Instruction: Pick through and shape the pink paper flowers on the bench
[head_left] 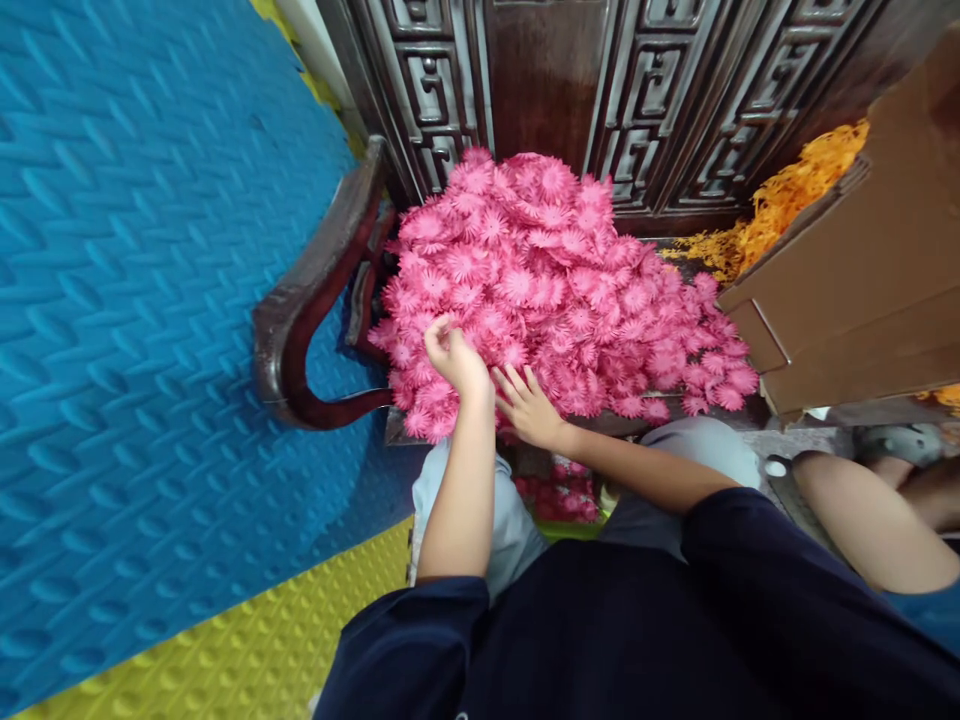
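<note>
A large heap of pink artificial flowers (525,270) covers the seat of a dark carved wooden bench (322,300). My left hand (454,358) is raised over the heap's near left part, its fingers curled together toward the thumb; whether anything small is between them cannot be made out. Just to its right, my right hand (529,408) has its fingers spread against the near edge of the flowers and holds nothing. More pink flowers (566,492) lie lower down between my knees, partly in something yellow-green.
A cardboard box (855,240) stands at the right, with orange flowers (795,195) behind it. Another person's bare leg (870,510) is at the lower right. Blue floor matting (150,300) and yellow matting (262,620) lie at the left. The carved backrest (547,90) rises behind the heap.
</note>
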